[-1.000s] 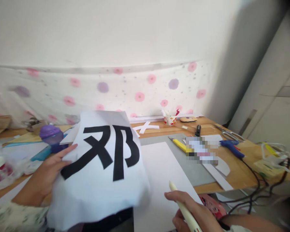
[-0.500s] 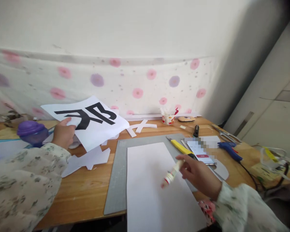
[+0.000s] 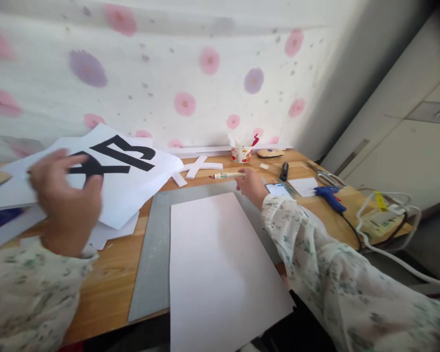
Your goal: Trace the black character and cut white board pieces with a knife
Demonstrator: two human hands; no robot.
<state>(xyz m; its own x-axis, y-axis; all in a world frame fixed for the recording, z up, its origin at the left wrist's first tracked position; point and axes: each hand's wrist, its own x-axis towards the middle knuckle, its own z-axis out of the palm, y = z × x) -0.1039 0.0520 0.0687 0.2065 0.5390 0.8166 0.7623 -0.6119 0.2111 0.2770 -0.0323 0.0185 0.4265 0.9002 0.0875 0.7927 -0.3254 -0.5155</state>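
A person's two bare hands are spread apart over a wooden desk. The left hand (image 3: 68, 195), blurred, is open, thumb and fingertips wide apart, over one printed sheet (image 3: 124, 195) bearing a large black character. Half a second earlier it gripped this sheet in the air; now the sheet lies on the white papers at the left, one corner pointing right. The character, upright in the earliest view, is now slanted. Whether the fingers still touch the paper is unclear.

The right hand (image 3: 252, 186) has moved away from the wearer, toward the far side of the desk, its fingers closed on one cream pen (image 3: 225, 175). The pen's long axis runs nearly level from side to side, red end pointing left; before, that end slanted down over the blank sheet.

One blank white sheet (image 3: 220, 259) lies on one grey cutting mat (image 3: 150, 249), extending past its near edge, its long axis running from the wearer toward the wall. Beyond the mat are crossed white strips (image 3: 200, 167) and one paper cup (image 3: 241, 154). To the right are one phone (image 3: 277, 189), one blue glue gun (image 3: 330, 197) and one pair of scissors (image 3: 324, 174).
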